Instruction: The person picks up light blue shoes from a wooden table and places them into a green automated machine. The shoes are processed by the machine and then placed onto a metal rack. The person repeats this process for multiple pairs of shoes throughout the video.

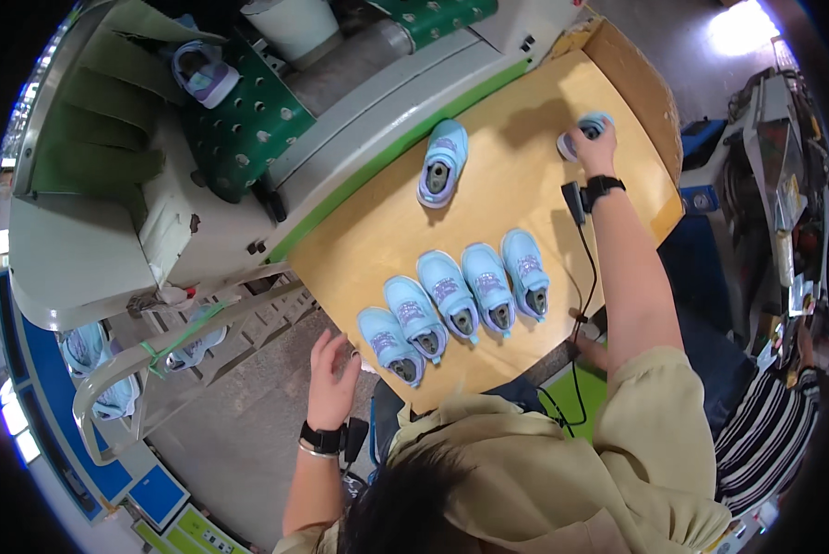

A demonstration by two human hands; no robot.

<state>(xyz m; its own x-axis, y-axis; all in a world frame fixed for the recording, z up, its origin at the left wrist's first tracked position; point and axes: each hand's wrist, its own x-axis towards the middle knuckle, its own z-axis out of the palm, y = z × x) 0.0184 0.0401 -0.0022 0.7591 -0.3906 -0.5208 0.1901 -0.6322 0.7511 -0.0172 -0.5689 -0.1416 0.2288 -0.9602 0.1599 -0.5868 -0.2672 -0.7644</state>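
At the far right of the wooden table (359,254), my right hand (597,155) is closed on a light blue shoe (567,146), which it partly covers. My left hand (333,380) hangs off the table's near left edge, fingers apart and holding nothing. Closest to it is the end shoe (383,340) of a slanting row of several light blue shoes with purple-patterned uppers. Their toes point away from me, and dark grey pieces show in their openings. A single matching shoe (444,157) lies apart, near the table's far edge.
Beyond the table stands a grey machine (378,115) with a green perforated belt (248,120), a shoe (206,74) on it. More shoes (87,349) sit on a rack at left. Brown cardboard (641,88) borders the table's right end. A black cable (592,268) runs from my right wrist.
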